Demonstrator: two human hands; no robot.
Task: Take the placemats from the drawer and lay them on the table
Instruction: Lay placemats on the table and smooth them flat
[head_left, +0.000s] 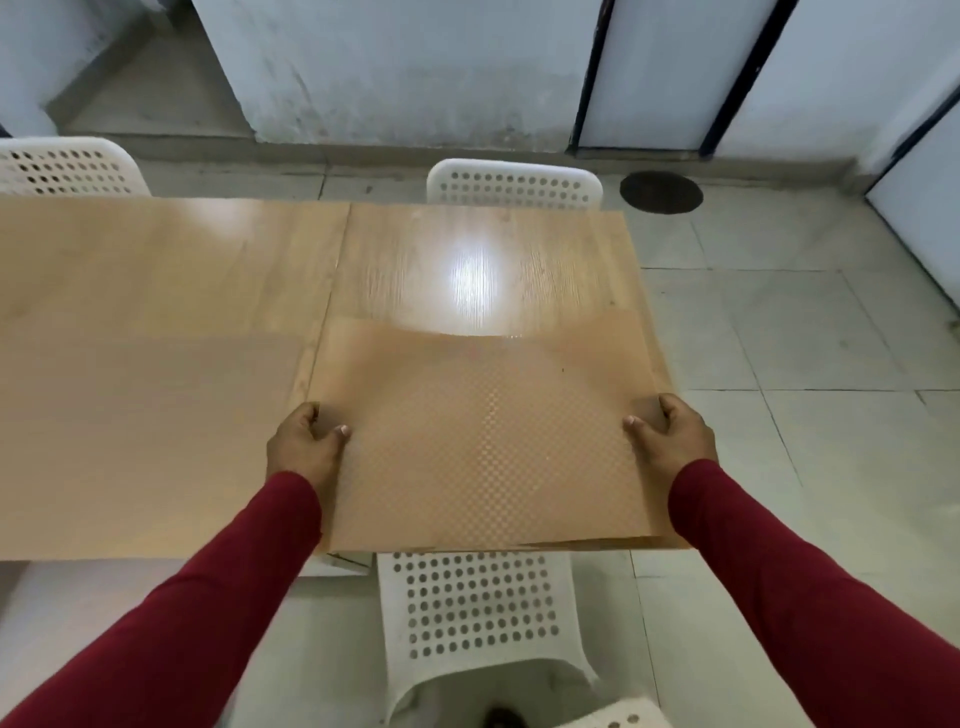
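A tan placemat (483, 431) with a fine checkered texture lies over the near right part of the wooden table (156, 270). My left hand (304, 449) grips its left edge and my right hand (670, 436) grips its right edge, thumbs on top. The mat's near edge reaches the table's front edge, and its far edge looks slightly raised. Thin layered edges show at its near right corner, maybe more mats beneath. Another placemat (150, 441) of the same colour lies flat on the table to the left.
A white perforated chair (478, 608) stands right in front of me under the table's edge. Another white chair (514, 184) stands at the far side and a third (67, 166) at the far left. Tiled floor lies to the right, with a round drain cover (661, 191).
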